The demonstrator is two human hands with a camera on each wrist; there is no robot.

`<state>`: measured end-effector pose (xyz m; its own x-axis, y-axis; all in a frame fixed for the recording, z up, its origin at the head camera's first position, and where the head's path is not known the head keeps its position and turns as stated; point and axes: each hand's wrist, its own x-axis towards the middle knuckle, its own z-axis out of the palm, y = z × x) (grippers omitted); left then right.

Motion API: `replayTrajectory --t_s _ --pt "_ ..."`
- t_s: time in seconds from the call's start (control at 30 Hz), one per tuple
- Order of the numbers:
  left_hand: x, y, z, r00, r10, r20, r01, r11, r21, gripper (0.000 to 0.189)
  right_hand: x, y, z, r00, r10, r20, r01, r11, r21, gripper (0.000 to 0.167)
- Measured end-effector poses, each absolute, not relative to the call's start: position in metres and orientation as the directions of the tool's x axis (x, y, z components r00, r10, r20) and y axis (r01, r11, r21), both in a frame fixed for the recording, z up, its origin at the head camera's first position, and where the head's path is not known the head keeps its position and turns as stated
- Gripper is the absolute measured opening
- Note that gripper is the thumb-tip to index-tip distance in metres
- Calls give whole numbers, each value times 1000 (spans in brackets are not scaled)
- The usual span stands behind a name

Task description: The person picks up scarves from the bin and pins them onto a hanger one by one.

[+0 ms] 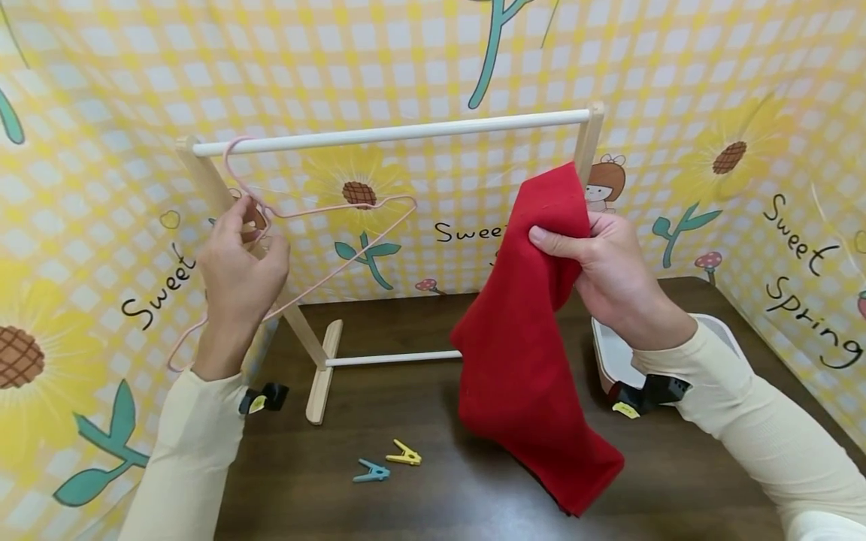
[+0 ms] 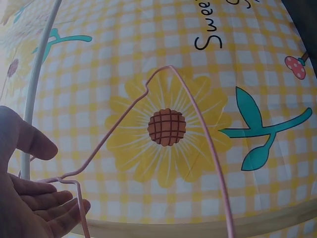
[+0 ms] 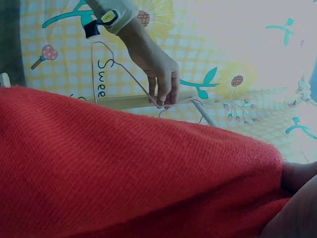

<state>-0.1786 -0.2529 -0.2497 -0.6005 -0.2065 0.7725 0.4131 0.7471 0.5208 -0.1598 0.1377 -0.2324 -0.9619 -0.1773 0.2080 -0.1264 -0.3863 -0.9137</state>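
Cloth (image 1: 524,353) (red) gripped w/ R fingers (image 1: 564,246); L fingers (image 1: 238,216) relaxed, touching pink hanger (image 1: 338,264).

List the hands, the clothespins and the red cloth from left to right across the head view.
Left hand → blue clothespin → yellow clothespin → red cloth → right hand.

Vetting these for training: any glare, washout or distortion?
Head: soft sheen on the dark table near the bottom edge; left wrist: upper left corner hazy and overbright, wooden post looks bowed along the bottom; right wrist: patterned backdrop washed out toward upper right, but the red cloth still shows its weave.
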Motion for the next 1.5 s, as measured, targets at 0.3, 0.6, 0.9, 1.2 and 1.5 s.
replayTrajectory --t_s 0.3,0.6,0.9,1.2,1.5 --pt "-184 -253 -229 -729 -265 632 336 666 666 31 -160 138 -235 -967 -175 185 -113 -356 -927 9" --pt "-189 -263 -231 -819 -238 522 303 593 746 37 -162 135 -239 -969 -183 167 -99 -333 -938 10" --pt "-192 -270 -235 -867 -210 452 333 432 838 34 -165 126 -248 -968 -209 138 -60 -342 -938 18" --pt "-202 -266 -233 -895 -195 400 370 175 912 32 -165 128 -254 -968 -227 104 -28 -314 -949 15" --pt "-206 -264 -228 -895 -164 415 413 45 910 8 -166 127 -260 -972 -224 76 -8 -292 -956 16"
